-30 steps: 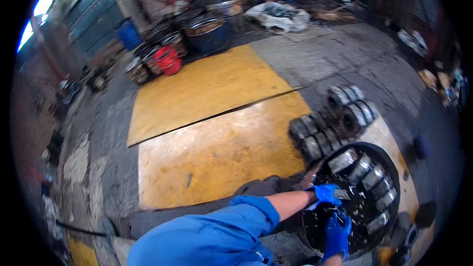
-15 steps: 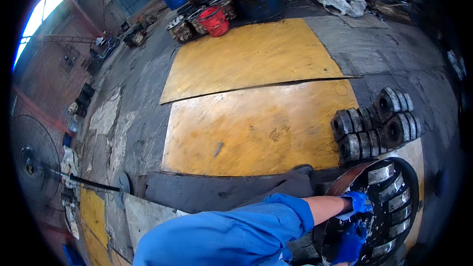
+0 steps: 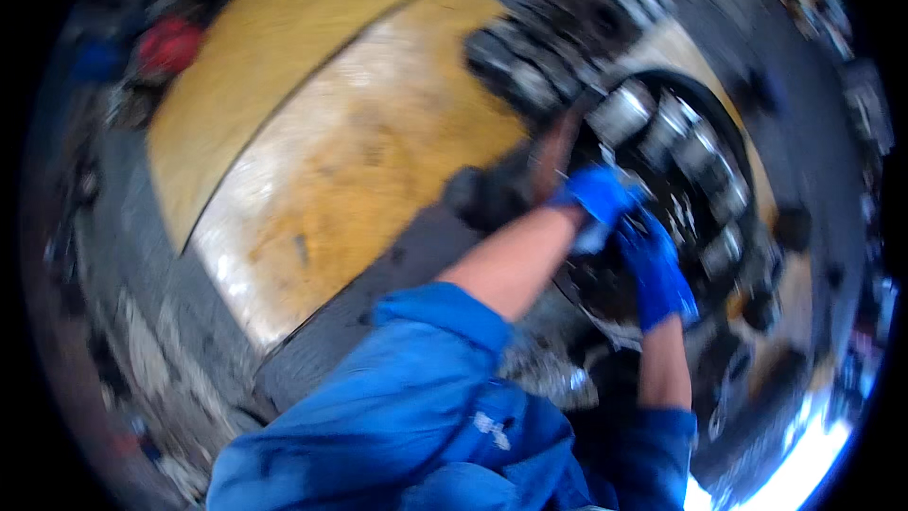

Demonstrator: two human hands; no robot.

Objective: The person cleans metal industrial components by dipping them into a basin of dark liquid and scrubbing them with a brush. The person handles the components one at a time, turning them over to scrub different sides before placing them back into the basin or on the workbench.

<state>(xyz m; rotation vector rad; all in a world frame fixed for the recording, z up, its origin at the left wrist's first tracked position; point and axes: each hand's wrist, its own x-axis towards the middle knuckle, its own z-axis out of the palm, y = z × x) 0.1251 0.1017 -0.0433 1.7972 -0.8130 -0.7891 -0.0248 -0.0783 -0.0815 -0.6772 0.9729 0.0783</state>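
Observation:
My left hand, in a ragged blue glove, reaches over the left side of a round black tub. Beside it and a little nearer, my right hand, also blue-gloved, comes into the tub from below. The two hands nearly touch. Their fingers are smeared by motion, and whatever lies between them cannot be made out. Around the tub's far and right inner side sits a curved row of shiny metal pieces. Small pale flecks show on the dark middle of the tub.
Beyond the tub stand stacked thick dark metal rings. Yellow sheets cover the floor to the left, with a red bucket past them. A blurred dark block lies to the tub's right.
My view has swung to the right, so the tub now sits nearer the middle. My right forearm has come into view, and my hands are close together over the tub.

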